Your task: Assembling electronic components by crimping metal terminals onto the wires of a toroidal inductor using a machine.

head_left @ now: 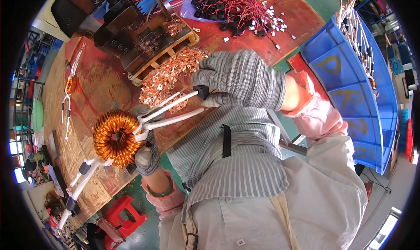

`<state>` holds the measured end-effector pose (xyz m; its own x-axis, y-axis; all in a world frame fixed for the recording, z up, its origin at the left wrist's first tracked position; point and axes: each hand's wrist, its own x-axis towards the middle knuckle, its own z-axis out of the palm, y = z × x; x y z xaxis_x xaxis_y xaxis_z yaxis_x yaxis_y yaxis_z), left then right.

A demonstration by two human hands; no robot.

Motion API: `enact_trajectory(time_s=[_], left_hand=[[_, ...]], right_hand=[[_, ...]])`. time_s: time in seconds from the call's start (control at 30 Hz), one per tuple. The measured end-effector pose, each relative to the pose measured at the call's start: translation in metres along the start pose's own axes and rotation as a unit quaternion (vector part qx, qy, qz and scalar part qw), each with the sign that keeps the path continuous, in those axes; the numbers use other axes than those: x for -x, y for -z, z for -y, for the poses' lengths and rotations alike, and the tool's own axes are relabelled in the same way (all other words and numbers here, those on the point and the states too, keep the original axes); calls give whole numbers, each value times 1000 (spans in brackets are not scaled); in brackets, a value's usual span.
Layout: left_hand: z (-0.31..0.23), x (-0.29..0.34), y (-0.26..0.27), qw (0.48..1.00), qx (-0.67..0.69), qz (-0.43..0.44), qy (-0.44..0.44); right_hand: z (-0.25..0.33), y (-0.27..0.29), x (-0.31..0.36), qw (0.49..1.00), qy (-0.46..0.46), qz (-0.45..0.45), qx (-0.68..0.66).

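Observation:
My left hand [148, 159], in a grey knit glove, is closed around a toroidal coil [107, 140] wound with copper wire. White sleeved leads [173, 106] run from the coil toward my right hand, and other white leads with black sleeve pieces [78, 189] hang down at the lower left. In the same kind of striped glove, my right hand [245, 80] pinches a small black piece [201, 92] at the end of one white lead. Its thumb lies below the piece, and the fingers hide part of it. A second lead ends loose just beneath.
Copper terminals [168, 81] lie heaped beside a dark metal press [131, 35]. Behind are red wires with black parts [232, 9]. Another coil [71, 85] rests on the worn table [105, 79]. A blue bin [350, 83] stands right, a red stool [127, 219] lower left.

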<state>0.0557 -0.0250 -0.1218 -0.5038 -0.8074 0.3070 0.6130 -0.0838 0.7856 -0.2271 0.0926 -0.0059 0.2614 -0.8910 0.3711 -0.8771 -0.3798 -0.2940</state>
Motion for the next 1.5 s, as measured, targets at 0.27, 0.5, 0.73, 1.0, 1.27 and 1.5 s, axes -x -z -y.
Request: enact_trajectory(time_s=[0.27, 0.5, 0.73, 1.0, 1.27, 1.5], left_hand=[[8, 20, -33, 994, -82, -30, 72], [12, 42, -40, 990, -118, -36, 66], [8, 47, -48, 991, -119, -22, 55], [-24, -39, -14, 998, 44, 1, -51], [4, -106, 45, 968, 250, 34, 8], [16, -102, 64, 957, 279, -14, 81]], right_hand=[[27, 23, -40, 977, 187, 69, 74], [12, -9, -64, 966, 151, 36, -208], [47, -109, -61, 729, -198, -45, -654], [-56, -93, -25, 967, -65, -183, -164], [-72, -102, -19, 987, -84, 93, 104], [-76, -103, -30, 992, -116, 13, -53]])
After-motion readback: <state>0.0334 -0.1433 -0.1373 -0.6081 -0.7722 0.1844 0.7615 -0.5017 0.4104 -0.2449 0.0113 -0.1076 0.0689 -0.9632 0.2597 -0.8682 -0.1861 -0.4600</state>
